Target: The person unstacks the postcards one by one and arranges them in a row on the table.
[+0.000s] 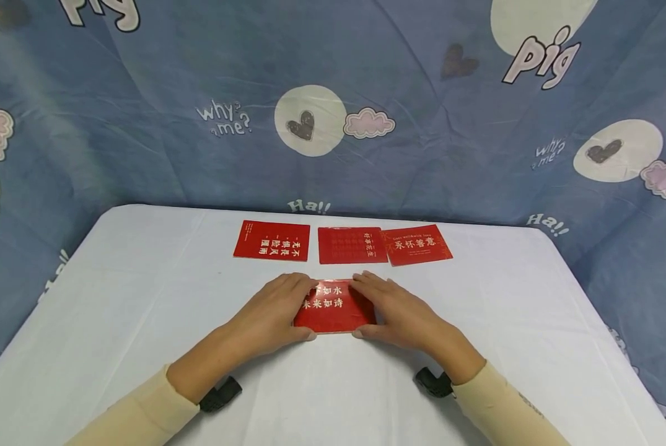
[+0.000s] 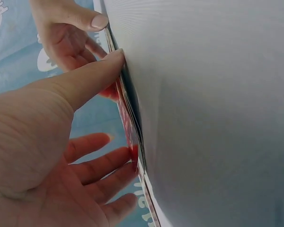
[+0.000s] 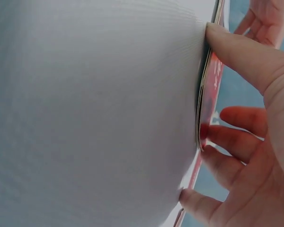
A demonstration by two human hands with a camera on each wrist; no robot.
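Note:
A small stack of red cards (image 1: 335,314) with pale lettering lies flat on the white table, between the two hands. The left hand (image 1: 279,313) grips its left side, thumb at the near edge and fingers at the far left corner. On the right side the right hand (image 1: 396,313) holds it the same way. In the left wrist view the left thumb presses the layered edge of the stack (image 2: 128,101); the right wrist view shows the right thumb and fingertips at the stack's edge (image 3: 203,94).
Beyond the stack lie three red cards: one at the left (image 1: 273,241), one in the middle (image 1: 350,246) and one at the right (image 1: 417,245), the last two touching. A patterned blue cloth (image 1: 411,167) hangs behind the white table (image 1: 160,279).

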